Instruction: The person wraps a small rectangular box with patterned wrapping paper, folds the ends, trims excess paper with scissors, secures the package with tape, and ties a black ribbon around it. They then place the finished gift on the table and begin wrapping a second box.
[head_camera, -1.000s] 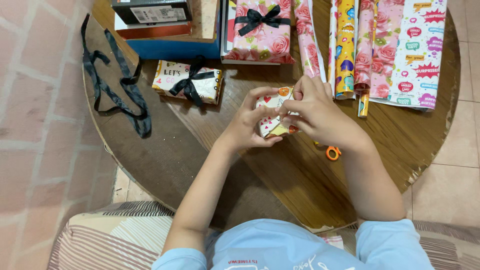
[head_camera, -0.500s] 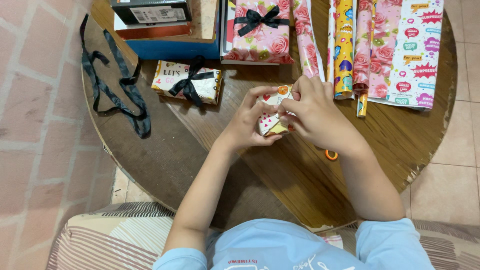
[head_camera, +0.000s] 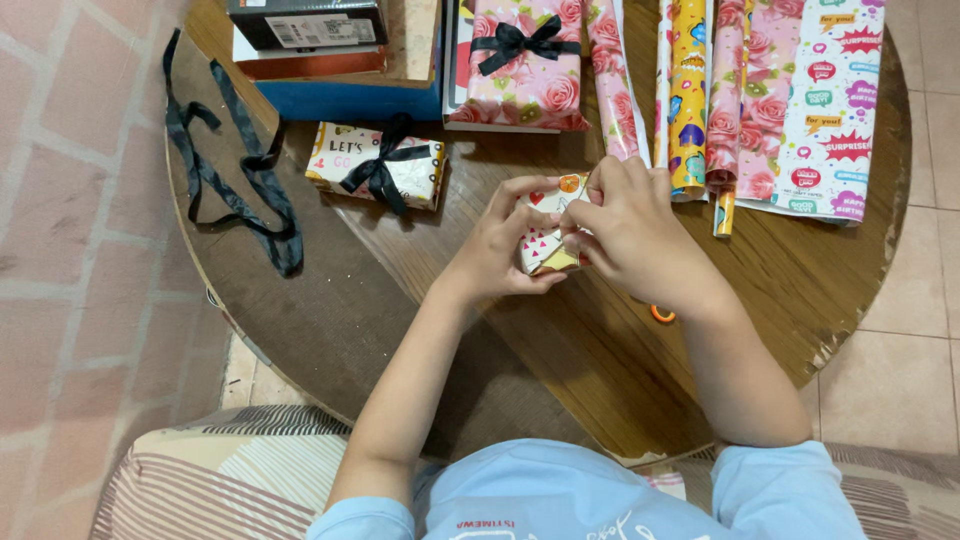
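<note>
On the round brown wooden table (head_camera: 800, 290) lie patterned wrapping-paper rolls (head_camera: 760, 100), a pink rose-print box (head_camera: 520, 75) and a loose black ribbon (head_camera: 235, 165). Left hand (head_camera: 495, 245) and right hand (head_camera: 625, 225) pinch a small heart-patterned wrapped parcel (head_camera: 543, 245) at the table's middle.

Small parcel (head_camera: 545, 240) at table (head_camera: 420, 300) centre — ribboned gift (head_camera: 375, 165) at 10 o'clock, paper rolls (head_camera: 760, 100) at 1, loose ribbon (head_camera: 225, 160) at 9.
</note>
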